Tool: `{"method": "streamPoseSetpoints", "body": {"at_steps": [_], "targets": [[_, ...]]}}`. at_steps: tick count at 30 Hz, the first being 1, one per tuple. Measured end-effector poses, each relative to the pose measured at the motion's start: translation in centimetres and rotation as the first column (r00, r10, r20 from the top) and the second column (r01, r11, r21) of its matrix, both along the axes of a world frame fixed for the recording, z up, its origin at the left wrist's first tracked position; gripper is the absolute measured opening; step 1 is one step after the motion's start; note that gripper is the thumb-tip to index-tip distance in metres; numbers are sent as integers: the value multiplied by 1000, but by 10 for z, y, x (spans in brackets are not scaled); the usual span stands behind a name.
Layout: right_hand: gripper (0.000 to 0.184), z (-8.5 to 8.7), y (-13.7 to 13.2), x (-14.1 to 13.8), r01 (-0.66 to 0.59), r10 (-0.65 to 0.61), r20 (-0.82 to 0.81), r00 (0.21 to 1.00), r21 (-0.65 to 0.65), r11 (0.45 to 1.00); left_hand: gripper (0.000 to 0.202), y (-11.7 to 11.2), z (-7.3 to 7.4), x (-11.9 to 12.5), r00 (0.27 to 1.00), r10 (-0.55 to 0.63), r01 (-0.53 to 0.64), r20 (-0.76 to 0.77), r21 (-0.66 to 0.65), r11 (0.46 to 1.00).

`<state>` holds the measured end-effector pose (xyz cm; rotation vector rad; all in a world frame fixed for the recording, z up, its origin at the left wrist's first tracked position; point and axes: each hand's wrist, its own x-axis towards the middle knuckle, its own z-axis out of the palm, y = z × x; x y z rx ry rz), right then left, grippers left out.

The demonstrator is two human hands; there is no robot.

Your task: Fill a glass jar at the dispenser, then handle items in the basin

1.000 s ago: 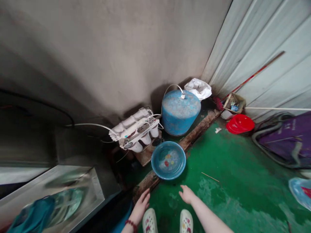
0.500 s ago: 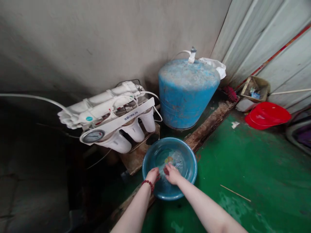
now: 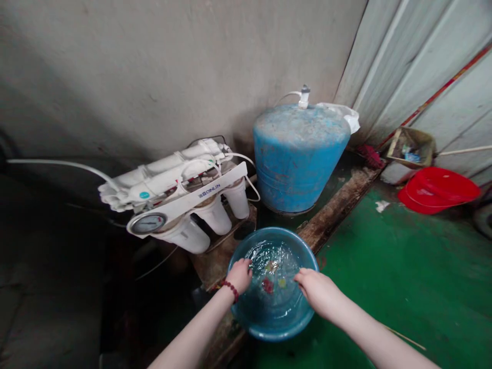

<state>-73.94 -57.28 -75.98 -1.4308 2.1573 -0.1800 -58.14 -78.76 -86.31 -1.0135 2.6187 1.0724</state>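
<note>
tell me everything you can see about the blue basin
The round blue plastic basin is a wide, shallow bowl with a rolled rim, standing at the end of a worn wooden beam beside the green floor. Rippled clear water fills it, with a small red piece and a yellow piece under the surface. The left hand and right hand reach over the rim into the water.

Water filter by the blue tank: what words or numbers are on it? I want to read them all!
"QINLIN" is on the white bracket of the water filter; the small marks before it are too blurred to read.
The numbers on the dial gauge are too small to read.
The teal round sticker is too small to read.
</note>
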Motion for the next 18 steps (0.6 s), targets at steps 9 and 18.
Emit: {"method": "streamPoseSetpoints", "body": {"at_steps": [9, 18], "targets": [[24, -153, -49, -29, 256, -263, 95, 960, 76, 964, 33, 55, -80, -59, 947, -265, 230, 183, 190, 954], [39, -191, -71, -13, 684, -655, 294, 696, 5, 729, 49, 17, -50, -32, 925, 380, -302, -11, 588, 751]]}}
